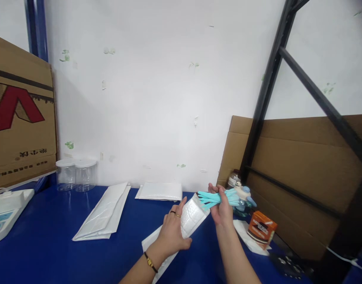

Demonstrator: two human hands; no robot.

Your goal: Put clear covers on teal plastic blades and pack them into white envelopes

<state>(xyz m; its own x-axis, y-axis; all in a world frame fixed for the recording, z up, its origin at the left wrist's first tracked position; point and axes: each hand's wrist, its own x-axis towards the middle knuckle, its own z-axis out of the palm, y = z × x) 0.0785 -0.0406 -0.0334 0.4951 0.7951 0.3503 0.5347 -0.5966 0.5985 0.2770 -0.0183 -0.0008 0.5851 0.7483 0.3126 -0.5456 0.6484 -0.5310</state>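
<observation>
My left hand [172, 230], with rings and a dark bracelet, is closed around a long white padded envelope [194, 216] held at a slant above the blue table. In my right hand [222, 209] is a bundle of thin turquoise sticks [207, 200], pinched between thumb and fingers. The sticks' left ends are right at the envelope's upper end. I cannot tell whether any of them are inside it. More white padded envelopes lie on the table: a loose stack [105, 213] to the left and another stack [160, 191] against the wall.
Two clear lidded jars [85, 175] stand at the back left, near a white device [9, 209] and a large cardboard box [23, 118]. On the right are a brown bottle [234, 178], a pale figure with blue parts [243, 193], an orange box [261, 228] and a black rack post [265, 86].
</observation>
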